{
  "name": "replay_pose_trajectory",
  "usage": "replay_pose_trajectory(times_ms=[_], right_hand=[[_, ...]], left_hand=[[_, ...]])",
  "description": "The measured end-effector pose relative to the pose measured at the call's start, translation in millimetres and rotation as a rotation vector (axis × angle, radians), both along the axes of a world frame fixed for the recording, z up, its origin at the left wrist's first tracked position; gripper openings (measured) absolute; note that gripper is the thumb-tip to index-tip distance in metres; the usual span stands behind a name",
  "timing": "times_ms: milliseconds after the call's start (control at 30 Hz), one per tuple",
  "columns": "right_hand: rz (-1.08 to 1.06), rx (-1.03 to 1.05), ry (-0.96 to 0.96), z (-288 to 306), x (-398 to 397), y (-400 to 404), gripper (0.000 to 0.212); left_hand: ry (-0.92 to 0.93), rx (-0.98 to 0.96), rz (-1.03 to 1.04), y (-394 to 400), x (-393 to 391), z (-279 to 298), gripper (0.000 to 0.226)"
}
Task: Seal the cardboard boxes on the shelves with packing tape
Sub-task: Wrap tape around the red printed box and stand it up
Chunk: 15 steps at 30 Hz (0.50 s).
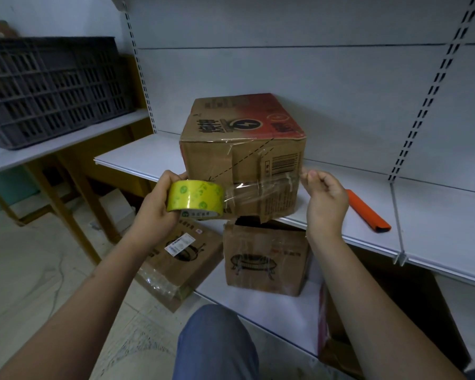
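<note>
The left hand (159, 200) held a yellow-green tape roll (195, 199). Its fingers were curled round the roll, with the thumb on top. The right hand (325, 200) pinched the loose end of the clear tape strip (261, 187) between its thumb and fingers. The strip ran from the roll to that hand, across the front face of the brown cardboard box (242, 149).

This box sat on the white shelf (436, 220), close to the front edge, and its bottom corner stuck out a little past that edge. Its top was partly red with a lightning mark. Some clear tape already lay on its front side, and the front flaps looked a bit crumpled.

An orange cutter (366, 211) lay flat on the same shelf, to the right of the box and well apart from it, near the front edge.

Under the shelf, a second cardboard box (266, 259) stood on the lower shelf (299, 319). A flat cardboard box (181, 259) with a white label leaned beside it, by the left edge of the lower shelf.

Far to the left, a dark plastic crate (50, 89) sat on a white table top (66, 141) with wooden legs. The person's knee (217, 344) in blue jeans showed at the bottom.
</note>
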State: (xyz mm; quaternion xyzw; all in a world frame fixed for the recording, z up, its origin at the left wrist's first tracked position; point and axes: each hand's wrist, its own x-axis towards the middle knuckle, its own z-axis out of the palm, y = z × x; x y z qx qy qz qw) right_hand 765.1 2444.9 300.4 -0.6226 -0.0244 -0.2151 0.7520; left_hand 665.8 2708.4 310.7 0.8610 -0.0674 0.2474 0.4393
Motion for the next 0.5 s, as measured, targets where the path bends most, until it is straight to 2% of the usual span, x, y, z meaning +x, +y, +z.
replay_pose_trajectory(times_ms=[267, 367, 433, 500], right_hand=[[0.127, -0.104, -0.066, 2.2, 2.2, -17.9, 0.015], [0.129, -0.174, -0.098, 16.2, 0.8, -23.5, 0.015], [0.106, -0.205, -0.133, 27.6, 1.0, -26.4, 0.017], [0.097, -0.2, -0.167, 40.1, 2.3, -30.2, 0.018]], left_hand=[[0.058, -0.025, 0.042, 4.8, 1.5, -5.6, 0.051], [0.082, 0.075, 0.041, -3.0, 1.8, -5.8, 0.04], [0.04, 0.162, 0.069, -9.4, 0.5, -6.6, 0.036], [-0.021, 0.172, 0.149, -15.3, -5.3, -10.7, 0.038]])
